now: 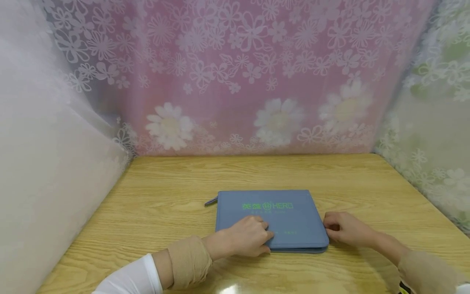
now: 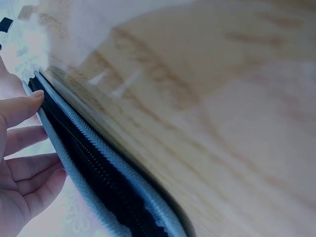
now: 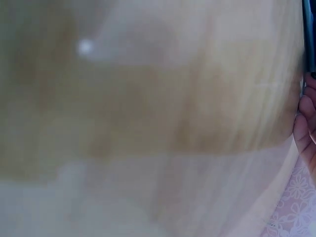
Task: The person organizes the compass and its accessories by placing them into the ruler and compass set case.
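A blue zip case [image 1: 293, 220] with green lettering lies flat on the wooden table. My left hand [image 1: 247, 237] holds its near side, the bent fingers on the cover and the thumb at the edge. In the left wrist view, the zipper [image 2: 103, 168] gapes along that side, its two toothed tapes apart over a dark gap. Beside the right edge, my right hand [image 1: 345, 228] pinches the zipper pull with thumb and forefinger; the pull is mostly hidden by the fingers. At the right wrist view's border, its fingertips [image 3: 306, 106] meet the case.
A small blue tab [image 1: 211, 201] sticks out at the case's far left corner. Wood-grain table [image 1: 176, 175] surrounds the case. Pink flowered curtain [image 1: 220, 90] hangs behind it, with pale sheeting [image 1: 55, 163] on the left and a flowered curtain [image 1: 433, 122] on the right.
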A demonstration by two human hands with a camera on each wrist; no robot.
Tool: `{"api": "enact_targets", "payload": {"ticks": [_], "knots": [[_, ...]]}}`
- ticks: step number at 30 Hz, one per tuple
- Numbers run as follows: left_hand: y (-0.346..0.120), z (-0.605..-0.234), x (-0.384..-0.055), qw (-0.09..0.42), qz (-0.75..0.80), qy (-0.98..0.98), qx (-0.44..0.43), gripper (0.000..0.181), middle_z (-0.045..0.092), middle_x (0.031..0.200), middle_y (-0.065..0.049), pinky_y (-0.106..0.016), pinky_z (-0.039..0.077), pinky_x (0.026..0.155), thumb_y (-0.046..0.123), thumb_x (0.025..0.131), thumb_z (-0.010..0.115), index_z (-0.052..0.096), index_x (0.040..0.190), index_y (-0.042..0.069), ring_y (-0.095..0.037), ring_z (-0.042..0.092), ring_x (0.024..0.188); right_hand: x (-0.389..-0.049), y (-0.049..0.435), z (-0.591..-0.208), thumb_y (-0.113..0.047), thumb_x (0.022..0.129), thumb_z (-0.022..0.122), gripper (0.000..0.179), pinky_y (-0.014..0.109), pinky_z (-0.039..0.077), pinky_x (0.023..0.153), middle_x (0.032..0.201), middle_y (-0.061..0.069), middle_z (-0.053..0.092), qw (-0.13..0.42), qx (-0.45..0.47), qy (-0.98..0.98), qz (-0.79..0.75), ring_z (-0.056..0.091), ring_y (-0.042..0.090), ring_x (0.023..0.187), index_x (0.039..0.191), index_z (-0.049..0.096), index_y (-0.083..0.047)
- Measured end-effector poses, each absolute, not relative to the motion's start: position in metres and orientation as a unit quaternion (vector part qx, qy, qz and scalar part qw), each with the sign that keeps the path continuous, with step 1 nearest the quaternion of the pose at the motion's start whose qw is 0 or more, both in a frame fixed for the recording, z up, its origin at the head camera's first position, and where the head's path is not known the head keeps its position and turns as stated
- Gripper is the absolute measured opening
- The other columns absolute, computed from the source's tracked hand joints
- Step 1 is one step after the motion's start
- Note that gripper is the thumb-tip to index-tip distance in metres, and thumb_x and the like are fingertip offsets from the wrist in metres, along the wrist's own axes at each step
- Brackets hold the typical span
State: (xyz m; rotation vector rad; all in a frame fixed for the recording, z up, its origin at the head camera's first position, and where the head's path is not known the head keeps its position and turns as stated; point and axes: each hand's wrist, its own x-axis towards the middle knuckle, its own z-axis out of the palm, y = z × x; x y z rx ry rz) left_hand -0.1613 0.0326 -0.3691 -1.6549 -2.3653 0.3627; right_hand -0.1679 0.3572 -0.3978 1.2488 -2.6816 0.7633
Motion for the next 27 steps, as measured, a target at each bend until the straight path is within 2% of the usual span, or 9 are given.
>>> {"api": "enact_targets", "payload": {"ticks": [8, 27], "knots": [[0.033, -0.368, -0.162, 0.118, 0.117, -0.808, -0.565, 0.041, 0.067, 0.104, 0.000, -0.021, 0.047, 0.082, 0.046, 0.088, 0.058, 0.066, 0.117, 0.019, -0.012, 0.061, 0.097, -0.154, 0.355, -0.401, 0.003, 0.076, 0.069, 0.037, 0.014, 0.034, 0.051, 0.072, -0.019, 0.042, 0.082, 0.421, -0.868, 0.248, 0.037, -0.006, 0.062, 0.068, 0.049, -0.027], [0.033, -0.369, -0.162, 0.129, 0.116, -0.804, -0.569, 0.040, 0.068, 0.097, 0.002, -0.019, 0.047, 0.078, 0.048, 0.087, 0.059, 0.067, 0.114, 0.020, -0.009, 0.062, 0.089, -0.128, 0.352, -0.405, 0.009, 0.071, 0.067, 0.041, 0.011, 0.032, 0.049, 0.070, -0.020, 0.040, 0.084, 0.399, -0.870, 0.276, 0.035, -0.008, 0.059, 0.064, 0.046, -0.026]]}}
